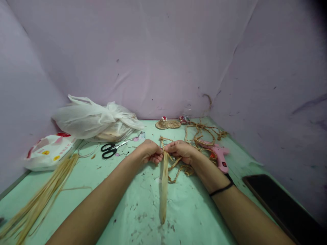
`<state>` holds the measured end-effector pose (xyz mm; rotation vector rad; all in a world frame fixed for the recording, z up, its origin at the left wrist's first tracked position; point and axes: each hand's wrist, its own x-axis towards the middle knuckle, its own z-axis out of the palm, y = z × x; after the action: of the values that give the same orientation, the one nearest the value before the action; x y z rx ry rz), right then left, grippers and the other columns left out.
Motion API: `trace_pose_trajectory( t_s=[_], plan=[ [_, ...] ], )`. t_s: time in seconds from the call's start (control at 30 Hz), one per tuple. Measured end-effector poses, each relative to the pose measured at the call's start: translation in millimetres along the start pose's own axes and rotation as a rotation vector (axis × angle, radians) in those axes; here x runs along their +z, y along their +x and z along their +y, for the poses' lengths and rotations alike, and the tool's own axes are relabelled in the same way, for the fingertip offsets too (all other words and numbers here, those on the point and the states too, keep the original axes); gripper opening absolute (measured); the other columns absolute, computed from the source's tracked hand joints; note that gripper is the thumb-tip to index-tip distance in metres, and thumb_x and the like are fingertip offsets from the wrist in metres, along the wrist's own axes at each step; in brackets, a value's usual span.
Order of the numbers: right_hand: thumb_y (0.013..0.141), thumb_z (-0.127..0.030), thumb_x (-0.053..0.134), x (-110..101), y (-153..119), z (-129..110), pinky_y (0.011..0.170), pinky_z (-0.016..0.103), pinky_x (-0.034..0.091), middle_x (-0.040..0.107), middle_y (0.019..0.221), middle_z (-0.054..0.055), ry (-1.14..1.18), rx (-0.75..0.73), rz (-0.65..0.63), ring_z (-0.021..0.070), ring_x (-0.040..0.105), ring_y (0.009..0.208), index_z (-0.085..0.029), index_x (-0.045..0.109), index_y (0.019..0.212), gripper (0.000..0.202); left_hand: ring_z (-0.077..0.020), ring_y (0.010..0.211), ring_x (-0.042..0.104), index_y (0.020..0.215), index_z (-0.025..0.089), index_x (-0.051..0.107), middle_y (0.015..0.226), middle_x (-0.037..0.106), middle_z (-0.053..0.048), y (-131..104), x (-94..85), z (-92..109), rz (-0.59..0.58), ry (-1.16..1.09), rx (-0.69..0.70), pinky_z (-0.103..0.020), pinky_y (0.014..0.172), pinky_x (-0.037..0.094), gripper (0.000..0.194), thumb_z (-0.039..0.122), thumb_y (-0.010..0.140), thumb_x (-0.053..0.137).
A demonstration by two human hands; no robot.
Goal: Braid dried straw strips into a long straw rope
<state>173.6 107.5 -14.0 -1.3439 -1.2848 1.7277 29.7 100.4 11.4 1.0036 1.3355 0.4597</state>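
My left hand (152, 152) and my right hand (181, 150) meet above the middle of the table, fingers closed in a pinch on a twisted straw cord. A wide pale straw strip (164, 190) hangs down from between them toward me. The brown twisted cord (176, 173) loops out beneath my right hand and joins a looser heap of cord (204, 131) at the back right. Behind my hands lies a woven straw piece (168, 124) with red and white beads on it.
Black-handled scissors (109, 150), a wire ring (88, 149), loose straw strips (46, 195), a printed packet (52, 151) and a white plastic bag (94, 119) are on the left. A pink glue gun (220, 156) and a dark phone-like slab (278, 200) are on the right.
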Motion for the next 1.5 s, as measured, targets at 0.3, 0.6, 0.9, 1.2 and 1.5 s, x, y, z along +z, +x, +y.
trace_pose_trajectory(
  t_s=[0.3,0.6,0.9,1.2,1.5],
  plan=[
    [0.054,-0.023,0.066,3,-1,2,0.041,0.019,0.02,0.043,0.044,-0.006,-0.242,-0.211,0.008,0.0039,0.029,0.042,-0.012,0.057,0.058,0.015,-0.0068,0.033,0.038,0.047,0.011,0.05,0.038,0.044,0.0,0,-4.4,-3,0.087,0.162,0.073,-0.02,0.034,0.028,0.014,0.013,0.059,0.057],
    [0.058,-0.028,0.062,5,-1,3,0.042,0.019,0.021,0.044,0.045,-0.005,-0.254,-0.24,0.034,0.0046,0.03,0.044,-0.011,0.06,0.06,0.018,-0.0043,0.029,0.024,0.043,0.015,0.041,0.032,0.033,0.005,0,-0.8,-6,0.181,0.113,0.126,-0.02,0.032,0.012,0.016,0.012,0.052,0.053],
    [0.057,-0.018,0.06,5,-1,0,0.043,0.019,0.025,0.048,0.046,-0.004,-0.34,-0.235,0.077,0.0051,0.034,0.045,-0.011,0.061,0.059,0.007,-0.0031,0.029,0.024,0.046,0.015,0.042,0.035,0.034,0.006,4,-3.4,-10,0.122,0.1,0.128,-0.019,0.032,0.011,0.015,0.016,0.052,0.055],
    [0.051,-0.007,0.063,16,-7,-8,0.036,0.018,0.019,0.043,0.036,-0.008,-0.076,-0.005,0.272,0.0034,0.028,0.033,-0.014,0.055,0.073,0.025,-0.0043,0.029,0.025,0.045,0.015,0.045,0.031,0.032,0.005,2,-3.6,-9,0.161,0.187,0.173,-0.019,0.031,0.016,0.016,0.019,0.05,0.06],
    [0.058,-0.007,0.058,15,-11,-14,0.035,0.019,0.017,0.043,0.038,-0.007,-0.005,0.02,0.184,0.0028,0.028,0.032,-0.013,0.056,0.066,0.01,-0.0055,0.03,0.028,0.048,0.013,0.051,0.032,0.035,0.005,0,-3.4,-7,0.202,0.215,0.219,-0.02,0.031,0.017,0.01,0.018,0.05,0.06]
  ],
)
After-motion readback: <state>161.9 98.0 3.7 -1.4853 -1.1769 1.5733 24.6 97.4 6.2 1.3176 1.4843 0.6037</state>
